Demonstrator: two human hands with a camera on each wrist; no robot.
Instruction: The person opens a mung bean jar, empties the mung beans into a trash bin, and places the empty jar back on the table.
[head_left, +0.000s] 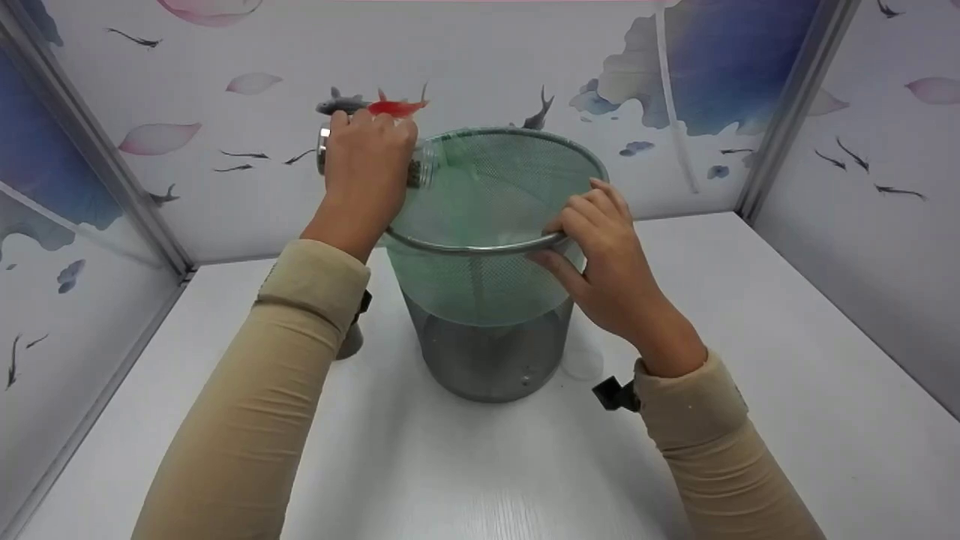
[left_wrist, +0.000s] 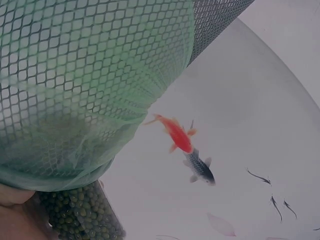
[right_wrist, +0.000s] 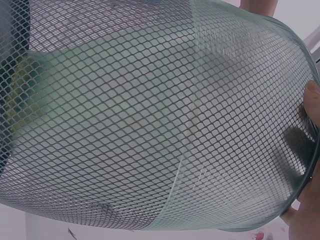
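A grey wire-mesh wastebasket (head_left: pixel 491 360), lined with a thin green plastic bag (head_left: pixel 480 281), stands on the white table. At its left rim my left hand (head_left: pixel 367 161) grips a clear glass jar (head_left: pixel 427 163) lying on its side, its metal-capped end to the left. Dark green beans (left_wrist: pixel 82 212) fill the visible part of the jar in the left wrist view. My right hand (head_left: pixel 611 262) holds the wastebasket's right rim, thumb outside and fingers over the top. The bag is folded over that rim. Whether the jar's right end is uncovered, I cannot tell.
A small grey object (head_left: pixel 351 343) stands left of the wastebasket, partly behind the left sleeve. Something round and clear (head_left: pixel 583 358) lies right of its base. Walls printed with fish and petals (head_left: pixel 161 139) close off the back and sides of the table (head_left: pixel 480 465).
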